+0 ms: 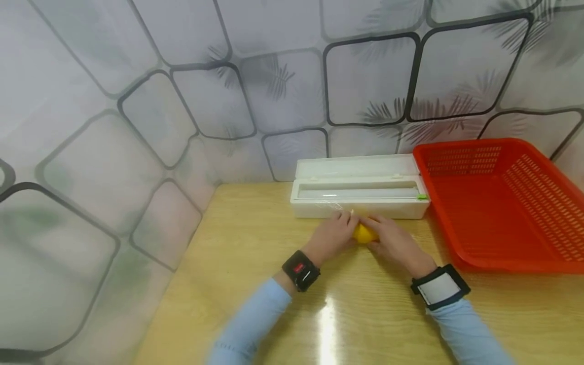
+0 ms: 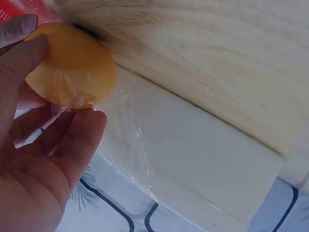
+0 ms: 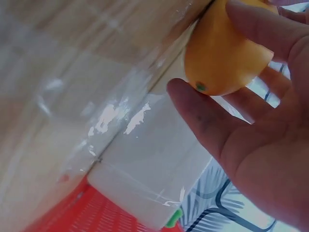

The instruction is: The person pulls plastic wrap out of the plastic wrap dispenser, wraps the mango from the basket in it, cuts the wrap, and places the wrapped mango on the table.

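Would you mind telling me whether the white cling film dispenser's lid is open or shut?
Open: the cling film dispenser has its lid tipped back toward the wall, exposing the roll inside.

This looks like a home kitchen corner — a pale wood-grain surface [image 1: 255,263] pushed against walls papered in grey rounded squares with faint palm-leaf prints [image 1: 365,81]. A white cling-film dispenser box [image 1: 360,195] lies open by the wall with a red slotted plastic basket [image 1: 497,203] just beside it — household food-wrapping gear, nothing industrial or shop-like about it.
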Demonstrator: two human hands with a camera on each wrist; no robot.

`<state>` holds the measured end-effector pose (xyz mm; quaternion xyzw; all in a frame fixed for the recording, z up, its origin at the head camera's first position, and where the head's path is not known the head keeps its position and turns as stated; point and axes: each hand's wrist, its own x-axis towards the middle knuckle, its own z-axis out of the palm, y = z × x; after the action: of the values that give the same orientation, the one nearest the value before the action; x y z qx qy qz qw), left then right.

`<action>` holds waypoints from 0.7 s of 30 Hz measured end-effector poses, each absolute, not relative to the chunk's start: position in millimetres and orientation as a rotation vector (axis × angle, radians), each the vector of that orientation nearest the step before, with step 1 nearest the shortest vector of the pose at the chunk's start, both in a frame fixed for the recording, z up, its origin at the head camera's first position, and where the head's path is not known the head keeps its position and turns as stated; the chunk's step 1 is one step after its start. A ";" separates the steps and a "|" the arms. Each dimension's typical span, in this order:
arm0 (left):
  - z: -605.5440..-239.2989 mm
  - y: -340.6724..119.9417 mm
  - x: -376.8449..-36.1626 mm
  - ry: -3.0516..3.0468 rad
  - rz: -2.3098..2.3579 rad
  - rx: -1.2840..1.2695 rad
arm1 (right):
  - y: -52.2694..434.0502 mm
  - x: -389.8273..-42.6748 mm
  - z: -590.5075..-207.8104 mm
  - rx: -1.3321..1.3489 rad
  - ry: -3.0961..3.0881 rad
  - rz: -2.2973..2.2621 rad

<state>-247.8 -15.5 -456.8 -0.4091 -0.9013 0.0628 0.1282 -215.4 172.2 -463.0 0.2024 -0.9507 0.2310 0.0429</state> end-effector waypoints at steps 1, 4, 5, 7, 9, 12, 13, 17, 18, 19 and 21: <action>-457.2 -15.0 -247.8 -2.604 0.212 -1.196 | 173.3 -215.7 -463.5 0.607 -2.912 0.715; -456.9 -13.7 -246.9 -2.562 0.298 -1.207 | 176.2 -215.6 -463.6 0.597 -2.928 0.773; -456.3 -13.1 -246.4 -2.555 0.315 -1.209 | 177.7 -214.9 -463.0 0.596 -2.941 0.803; -455.6 -11.8 -245.7 -2.543 0.336 -1.213 | 182.4 -211.5 -461.0 0.586 -2.960 0.848; -455.0 -10.4 -245.1 -2.531 0.353 -1.218 | 189.5 -205.2 -457.9 0.575 -2.959 0.856; -456.2 -8.9 -244.4 -2.510 0.396 -1.231 | 201.6 -189.1 -456.7 0.543 -2.947 0.747; -457.0 -8.6 -244.2 -2.507 0.405 -1.235 | 205.3 -182.7 -457.2 0.535 -2.944 0.699; -460.4 -9.8 -243.3 -2.504 0.419 -1.243 | 217.4 -159.7 -465.3 0.527 -2.935 0.515; -460.8 -10.5 -243.4 -2.507 0.413 -1.239 | 219.2 -156.4 -467.0 0.528 -2.926 0.482; -460.9 -10.9 -243.4 -2.509 0.410 -1.234 | 220.8 -153.9 -468.6 0.531 -2.916 0.452; -460.6 -11.8 -243.1 -2.509 0.410 -1.224 | 223.1 -152.2 -471.4 0.546 -2.900 0.406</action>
<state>-243.1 -11.8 -460.6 -0.4282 -0.8778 0.1436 0.1595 -152.2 223.1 -471.4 0.1825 -0.9704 0.1358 0.0811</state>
